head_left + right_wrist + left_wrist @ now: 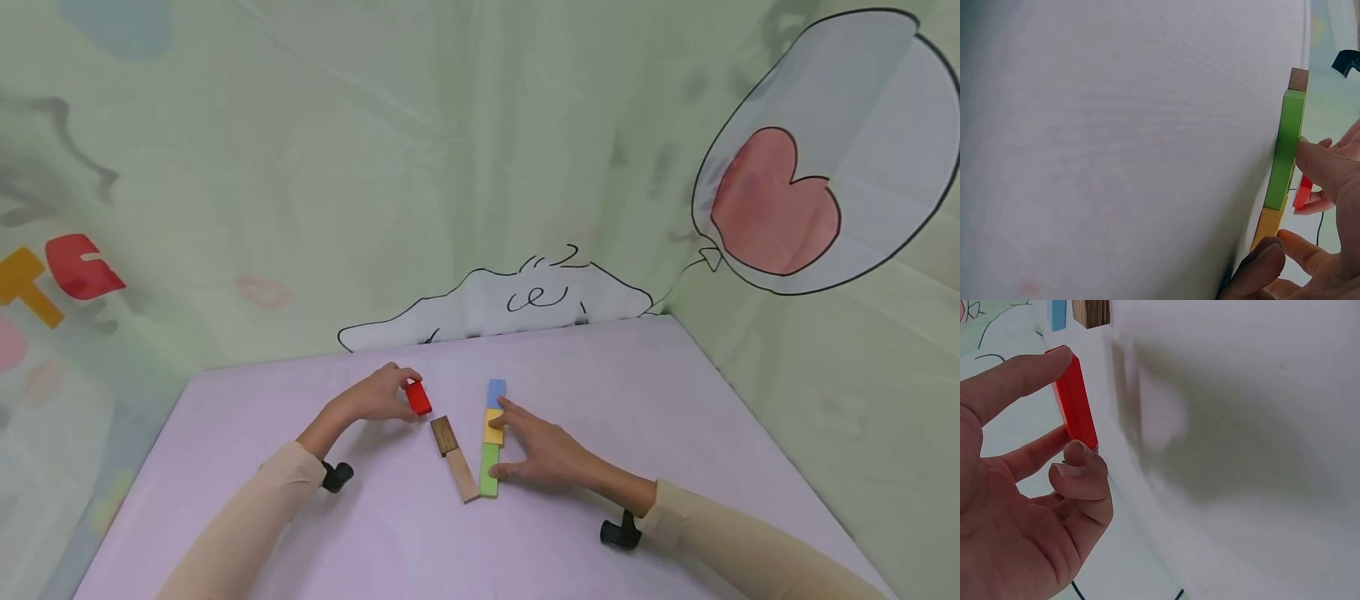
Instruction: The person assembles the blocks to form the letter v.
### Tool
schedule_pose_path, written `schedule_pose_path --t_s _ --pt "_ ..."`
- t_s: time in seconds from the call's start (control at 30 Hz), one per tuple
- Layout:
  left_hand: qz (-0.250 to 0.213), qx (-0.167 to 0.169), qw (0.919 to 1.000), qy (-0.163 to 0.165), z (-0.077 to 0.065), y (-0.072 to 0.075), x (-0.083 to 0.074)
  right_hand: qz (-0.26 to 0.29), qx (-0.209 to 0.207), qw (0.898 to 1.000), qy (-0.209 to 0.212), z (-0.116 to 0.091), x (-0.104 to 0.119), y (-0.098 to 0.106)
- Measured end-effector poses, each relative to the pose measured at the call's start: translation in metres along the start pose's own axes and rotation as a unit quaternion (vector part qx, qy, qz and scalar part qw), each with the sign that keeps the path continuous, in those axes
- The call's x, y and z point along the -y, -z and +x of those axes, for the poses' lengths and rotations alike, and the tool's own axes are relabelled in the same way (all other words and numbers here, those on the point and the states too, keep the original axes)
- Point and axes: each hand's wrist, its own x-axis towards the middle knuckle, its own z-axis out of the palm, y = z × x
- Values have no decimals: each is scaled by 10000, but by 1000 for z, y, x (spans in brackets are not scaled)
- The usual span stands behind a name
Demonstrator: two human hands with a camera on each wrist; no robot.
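Note:
My left hand (384, 395) pinches a red block (417, 398) between thumb and fingers; in the left wrist view the block stands on edge between the fingertips. Just nearer to me lies a dark brown wooden block (444, 435), with a light wooden block (462, 476) end to end in a slanted line. Right of it runs a straight row: a blue block (497, 392), a yellow block (493, 432) and a green block (489, 471). The two lines meet at their near ends. My right hand (551, 448) has its thumb at the green block and spread fingers at the yellow and blue ones.
A pale lilac cloth (645, 392) covers the table. Behind it hangs a light green curtain (375, 167) with a printed balloon and heart. Each wrist carries a small black camera, such as the right one (621, 532).

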Motion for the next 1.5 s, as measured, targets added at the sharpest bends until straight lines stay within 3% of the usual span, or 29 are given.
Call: schedule_pose_path --t_s 0.3,0.57,0.97,1.5 --pt "125 -14 9997 -186 10 -11 -6 80 24 10000 -17 -3 2 0" --pt "56 -12 9999 -126 14 -15 -11 151 20 9999 -28 -2 0 -1" --pt "57 23 9999 -154 18 -22 -5 61 -22 9999 77 -3 0 0" --pt "-35 132 9998 -121 20 -21 -2 -91 -46 9999 -14 0 0 -2"
